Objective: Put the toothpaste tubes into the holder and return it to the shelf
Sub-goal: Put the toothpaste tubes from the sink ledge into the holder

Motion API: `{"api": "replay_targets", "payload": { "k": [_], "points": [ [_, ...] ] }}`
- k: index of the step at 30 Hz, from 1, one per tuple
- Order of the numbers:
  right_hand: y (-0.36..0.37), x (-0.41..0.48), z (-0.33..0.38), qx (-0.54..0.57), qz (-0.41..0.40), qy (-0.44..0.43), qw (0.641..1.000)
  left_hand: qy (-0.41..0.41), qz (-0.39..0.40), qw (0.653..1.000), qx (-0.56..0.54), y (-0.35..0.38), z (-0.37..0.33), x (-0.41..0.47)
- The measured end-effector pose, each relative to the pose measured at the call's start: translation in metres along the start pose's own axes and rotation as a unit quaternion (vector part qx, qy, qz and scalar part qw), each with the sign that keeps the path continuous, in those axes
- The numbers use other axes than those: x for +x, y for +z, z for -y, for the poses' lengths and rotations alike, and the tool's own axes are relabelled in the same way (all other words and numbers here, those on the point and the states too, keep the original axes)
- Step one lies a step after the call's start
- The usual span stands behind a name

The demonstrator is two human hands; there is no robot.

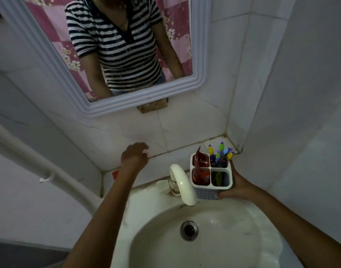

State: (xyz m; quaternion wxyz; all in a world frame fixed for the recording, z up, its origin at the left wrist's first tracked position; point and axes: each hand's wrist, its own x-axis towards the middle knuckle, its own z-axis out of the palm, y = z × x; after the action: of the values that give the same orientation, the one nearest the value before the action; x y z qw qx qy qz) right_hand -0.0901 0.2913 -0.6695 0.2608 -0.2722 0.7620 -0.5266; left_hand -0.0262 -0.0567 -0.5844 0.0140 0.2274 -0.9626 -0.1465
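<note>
Nearest the camera, at the bottom of the frame, lies the white basin (pixel 214 238) with its drain (pixel 189 230) in the middle; two bare forearms cross its rim. Just past it, the curved white tap (pixel 182 183) stands at centre.

Right of the tap, the right hand (pixel 238 187) has its grip clamped around the lower right side of the toothbrush holder (pixel 211 192), a white four-compartment caddy held upright, apparently just above the basin's back rim. Its two left compartments hold red toothpaste tubes (pixel 200 167), standing on end with their long axes upright. The upper right compartment carries toothbrushes (pixel 221 153) with coloured heads sticking up; the lower right holds a few thin sticks, too dark to name.

Further back, at centre left, the left hand (pixel 135 156) hovers over the tiled shelf (pixel 185 151), fingers loosely curled and apart, holding nothing.

The tubes look loaded, so the step left is setting the holder down. The shelf runs just behind and above the holder, towards the corner at right, so the right hand is the nearer one and need only push the caddy away, keeping it upright.

Beyond, the white-framed mirror (pixel 49 60) fills the upper left.
</note>
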Motion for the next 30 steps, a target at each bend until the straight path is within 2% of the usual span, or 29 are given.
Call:
{"api": "replay_targets", "payload": {
  "k": [1,3,8,11,13,16,18,20,22,25,30],
  "points": [
    [0.000,0.000,0.000,0.000,0.000,-0.001,1.000,-0.044,0.038,0.997,0.048,0.008,0.021,-0.001],
    [0.001,0.001,-0.001,-0.004,-0.003,-0.004,1.000,-0.078,0.080,0.986,0.124,0.026,0.060,-0.010],
    [0.000,0.002,-0.005,-0.006,-0.001,-0.001,1.000,-0.038,0.040,0.988,0.143,0.055,0.100,-0.026],
    [0.001,0.002,-0.002,-0.011,-0.001,0.000,1.000,-0.012,0.002,0.999,0.043,0.050,0.087,-0.033],
    [0.001,0.003,-0.003,-0.014,-0.004,0.000,1.000,0.032,-0.075,0.995,-0.056,0.037,0.063,-0.039],
    [0.000,0.002,-0.002,-0.015,-0.006,0.000,1.000,0.079,-0.176,0.962,-0.194,-0.008,0.002,-0.043],
    [0.001,0.001,-0.002,-0.005,-0.002,0.004,1.000,0.133,-0.196,0.936,-0.259,-0.042,-0.041,-0.046],
    [0.001,0.001,-0.003,0.004,0.000,0.004,1.000,0.191,-0.174,0.922,-0.287,-0.069,-0.076,-0.054],
    [0.002,0.001,-0.002,0.006,0.001,0.007,1.000,0.236,-0.121,0.923,-0.278,-0.083,-0.106,-0.063],
    [0.003,0.001,0.000,0.013,-0.006,0.012,1.000,0.282,-0.044,0.941,-0.182,-0.079,-0.142,-0.076],
    [0.006,0.001,0.007,0.028,-0.026,0.005,0.999,0.311,0.025,0.950,-0.008,-0.026,-0.169,-0.084]
  ]
}}
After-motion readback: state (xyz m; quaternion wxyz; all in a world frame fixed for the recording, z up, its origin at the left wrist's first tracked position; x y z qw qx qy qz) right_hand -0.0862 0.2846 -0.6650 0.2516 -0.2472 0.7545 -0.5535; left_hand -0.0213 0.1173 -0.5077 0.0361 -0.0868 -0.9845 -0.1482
